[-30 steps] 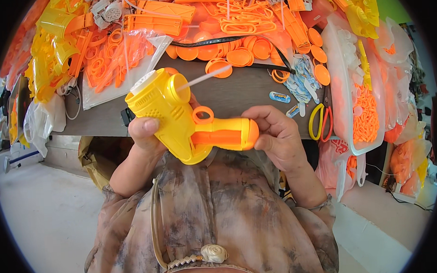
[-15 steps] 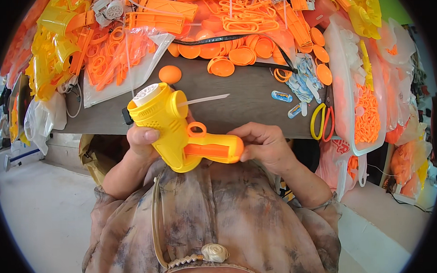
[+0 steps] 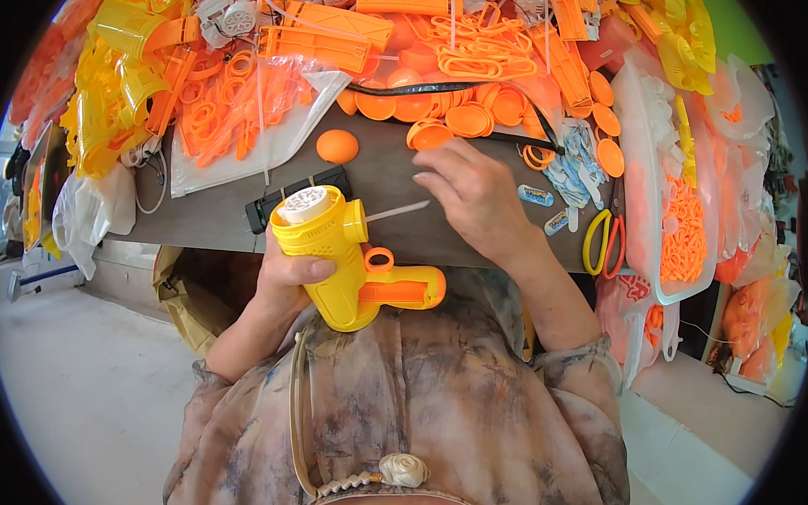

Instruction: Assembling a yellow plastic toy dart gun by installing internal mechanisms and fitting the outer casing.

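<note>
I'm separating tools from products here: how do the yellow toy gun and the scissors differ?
The yellow toy gun is held in the left hand, while the scissors lie on the table. The yellow toy gun is bulky and looks larger; the scissors are slim. The yellow toy gun has orange parts and a white disc, whereas the scissors' handles are yellow and red. Both include yellow.

One held toy gun [image 3: 338, 268]; two hands [image 3: 285, 279] [image 3: 473, 201]; one scissors [image 3: 607, 238]

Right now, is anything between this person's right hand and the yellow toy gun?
Only the thin whitish rod that juts from the side of the yellow toy gun toward the right hand; nothing else visible stands between them.
</note>
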The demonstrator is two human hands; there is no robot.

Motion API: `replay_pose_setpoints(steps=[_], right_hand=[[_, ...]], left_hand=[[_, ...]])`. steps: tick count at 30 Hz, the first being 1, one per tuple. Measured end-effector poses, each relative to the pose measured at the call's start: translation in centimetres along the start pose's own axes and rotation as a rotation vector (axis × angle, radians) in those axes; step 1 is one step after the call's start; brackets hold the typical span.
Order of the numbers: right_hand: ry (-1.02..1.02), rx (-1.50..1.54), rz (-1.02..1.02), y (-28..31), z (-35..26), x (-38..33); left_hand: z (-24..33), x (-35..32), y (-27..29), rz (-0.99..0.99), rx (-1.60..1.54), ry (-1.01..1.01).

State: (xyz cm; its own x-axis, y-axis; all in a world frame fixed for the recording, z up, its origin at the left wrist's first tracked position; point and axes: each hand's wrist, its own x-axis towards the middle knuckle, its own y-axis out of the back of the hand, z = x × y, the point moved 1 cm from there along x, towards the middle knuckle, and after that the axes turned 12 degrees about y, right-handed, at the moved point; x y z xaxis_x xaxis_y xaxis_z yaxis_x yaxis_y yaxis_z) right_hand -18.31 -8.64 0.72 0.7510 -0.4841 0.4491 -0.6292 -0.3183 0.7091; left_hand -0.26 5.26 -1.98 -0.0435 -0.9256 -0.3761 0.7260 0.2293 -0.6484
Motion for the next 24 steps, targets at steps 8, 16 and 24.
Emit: replay_pose_setpoints(steps=[8,16,24], right_hand=[[0.028,-0.075,-0.078,0.0,0.3,1.4],[-0.064,-0.171,0.12,3.2,1.7,1.5],[-0.062,-0.353,0.187,4.6,3.0,2.2]], left_hand=[[-0.1,0.0,0.1,0.028,0.076,-0.003],[-0.2,1.1,-0.3,-0.027,0.077,0.006],[-0.4,2.1,-0.1,-0.071,0.019,-0.023]])
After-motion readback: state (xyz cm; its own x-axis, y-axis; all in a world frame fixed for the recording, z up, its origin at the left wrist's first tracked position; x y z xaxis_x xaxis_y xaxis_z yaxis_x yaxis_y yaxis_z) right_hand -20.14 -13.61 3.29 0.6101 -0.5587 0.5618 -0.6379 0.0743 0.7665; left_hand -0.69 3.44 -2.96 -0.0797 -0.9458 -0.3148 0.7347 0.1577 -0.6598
